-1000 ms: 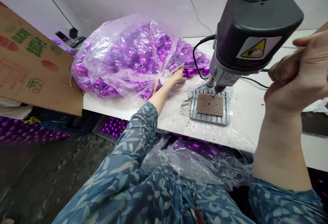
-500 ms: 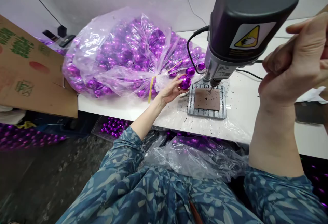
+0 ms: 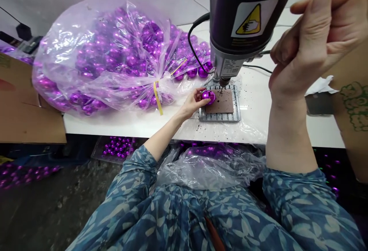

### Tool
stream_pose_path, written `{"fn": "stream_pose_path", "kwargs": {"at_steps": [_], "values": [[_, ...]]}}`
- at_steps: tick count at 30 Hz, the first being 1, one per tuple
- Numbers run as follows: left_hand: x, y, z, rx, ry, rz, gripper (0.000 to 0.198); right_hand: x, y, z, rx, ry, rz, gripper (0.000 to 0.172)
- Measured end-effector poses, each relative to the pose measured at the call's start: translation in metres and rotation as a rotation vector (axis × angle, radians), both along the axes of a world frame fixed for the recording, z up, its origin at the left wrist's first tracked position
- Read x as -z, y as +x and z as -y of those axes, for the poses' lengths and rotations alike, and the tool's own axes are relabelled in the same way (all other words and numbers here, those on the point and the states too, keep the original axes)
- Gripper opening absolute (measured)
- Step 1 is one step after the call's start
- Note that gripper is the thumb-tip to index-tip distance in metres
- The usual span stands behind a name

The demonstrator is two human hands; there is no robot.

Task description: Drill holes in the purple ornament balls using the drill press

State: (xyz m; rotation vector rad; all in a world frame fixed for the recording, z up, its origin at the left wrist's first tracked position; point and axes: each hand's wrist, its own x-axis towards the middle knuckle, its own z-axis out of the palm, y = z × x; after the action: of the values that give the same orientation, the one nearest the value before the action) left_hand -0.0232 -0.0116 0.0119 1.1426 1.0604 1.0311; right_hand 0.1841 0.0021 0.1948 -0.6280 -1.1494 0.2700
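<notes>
My left hand [image 3: 193,103] pinches a shiny purple ball [image 3: 208,96] and holds it at the left edge of the brown pad [image 3: 222,102] on the drill press's metal base plate [image 3: 219,117]. The drill bit [image 3: 222,85] hangs just above the pad, to the right of the ball. My right hand [image 3: 310,40] is raised beside the dark drill press head [image 3: 247,9], fingers curled round its lever, which is mostly hidden. A large clear plastic bag [image 3: 106,55] full of purple balls lies on the white table [image 3: 161,122] to the left.
Loose purple balls [image 3: 195,71] lie behind the base plate near a black cable [image 3: 193,48]. Cardboard [image 3: 23,109] stands at the left and another box [image 3: 355,101] at the right. A plastic bag with balls [image 3: 212,163] rests in my lap. More balls [image 3: 116,149] sit below the table.
My left hand took a purple ball from beside the bag and carried it right, onto the pad under the drill bit. My right hand stayed on the lever.
</notes>
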Motion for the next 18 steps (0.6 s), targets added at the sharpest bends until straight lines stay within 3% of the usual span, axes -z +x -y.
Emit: {"fn": "stream_pose_path", "kwargs": {"at_steps": [5, 12, 18], "values": [[0.006, 0.007, -0.009, 0.008, 0.124, -0.197, 0.058, -0.002, -0.002, 0.006, 0.066, -0.07, 0.037, 0.059], [0.003, 0.017, -0.015, 0.06, 0.217, -0.379, 0.064, -0.002, 0.0, 0.006, -0.039, -0.012, -0.013, 0.054], [0.007, 0.036, -0.007, 0.042, 0.432, -0.526, 0.06, 0.0, 0.001, 0.006, 0.091, -0.062, 0.075, 0.063]]}}
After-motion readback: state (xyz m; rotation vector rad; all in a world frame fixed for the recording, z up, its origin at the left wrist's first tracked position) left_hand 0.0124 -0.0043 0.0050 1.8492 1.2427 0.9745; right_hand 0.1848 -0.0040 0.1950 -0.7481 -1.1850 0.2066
